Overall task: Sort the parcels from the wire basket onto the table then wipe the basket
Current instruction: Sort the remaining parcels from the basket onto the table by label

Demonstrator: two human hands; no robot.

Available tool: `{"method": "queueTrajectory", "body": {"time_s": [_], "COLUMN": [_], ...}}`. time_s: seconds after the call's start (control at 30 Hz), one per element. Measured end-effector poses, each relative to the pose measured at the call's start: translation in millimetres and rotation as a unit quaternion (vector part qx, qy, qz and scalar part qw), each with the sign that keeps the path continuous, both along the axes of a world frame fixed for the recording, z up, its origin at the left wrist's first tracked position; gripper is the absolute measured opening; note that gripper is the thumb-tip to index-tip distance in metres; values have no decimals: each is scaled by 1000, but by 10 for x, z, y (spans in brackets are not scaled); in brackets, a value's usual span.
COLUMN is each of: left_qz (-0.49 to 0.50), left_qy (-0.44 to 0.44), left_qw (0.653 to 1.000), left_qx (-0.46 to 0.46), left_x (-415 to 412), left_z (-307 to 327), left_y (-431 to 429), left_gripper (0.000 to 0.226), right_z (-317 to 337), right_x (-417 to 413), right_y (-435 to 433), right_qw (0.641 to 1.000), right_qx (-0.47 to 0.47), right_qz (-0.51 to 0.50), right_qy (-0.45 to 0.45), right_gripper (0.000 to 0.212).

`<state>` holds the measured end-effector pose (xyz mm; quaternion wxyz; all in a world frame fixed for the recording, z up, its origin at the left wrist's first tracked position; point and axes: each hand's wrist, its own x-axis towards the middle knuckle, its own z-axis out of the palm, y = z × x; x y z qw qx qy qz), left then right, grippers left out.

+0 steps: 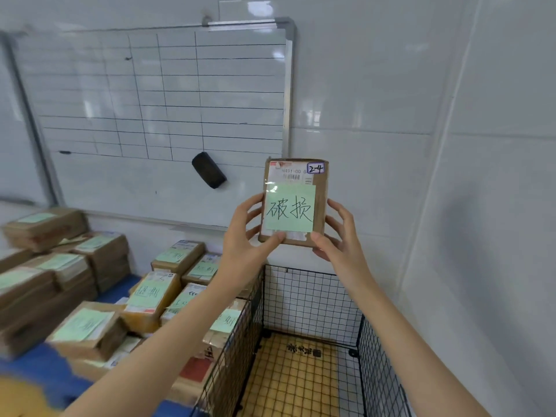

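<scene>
L hand (243, 236) + R hand (340, 239) grip parcel (293, 206) upright by edges, above wire basket (310, 297).

Can't read green notes (58, 260) on parcel stacks (102, 266) at worktop's (118, 290) left end: motion blur. Can't identify yellow blob (21, 398) at near-left corner. Can't resolve shipping label (290, 174) print on held parcel (294, 206). Can't see wire basket (313, 296) front, cropped at frame bottom.

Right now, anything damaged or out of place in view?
The parcel held by the left hand and right hand carries a green note reading 破损, damaged; no tear shows on its visible face. The eraser hangs tilted on the whiteboard.
</scene>
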<state>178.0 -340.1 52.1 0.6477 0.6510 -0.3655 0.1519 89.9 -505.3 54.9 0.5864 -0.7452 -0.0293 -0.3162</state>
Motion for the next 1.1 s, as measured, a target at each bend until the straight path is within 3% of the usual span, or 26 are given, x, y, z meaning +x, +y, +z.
{"method": "queueTrajectory", "body": {"time_s": [0.37,0.83,1.1], "left_qz": [23,165,195], "left_qy": [48,38,69], "left_qw": [998,985,978], "left_qx": [-41,-26,8], "left_x": [256,822,1201], "left_z": [21,12,-105], "left_y": [1319,4248,5419], "left_gripper": [66,59,59], "right_z": [99,127,-41], "right_x": [640,1666,2082], "right_y": [1149,3918,5036], "right_qw": [993,968,956], "right_qx": [-16,-60,-19], "right_qz": [114,237,277], "right_qy": [0,54,90], "right_gripper": [60,52,63]}}
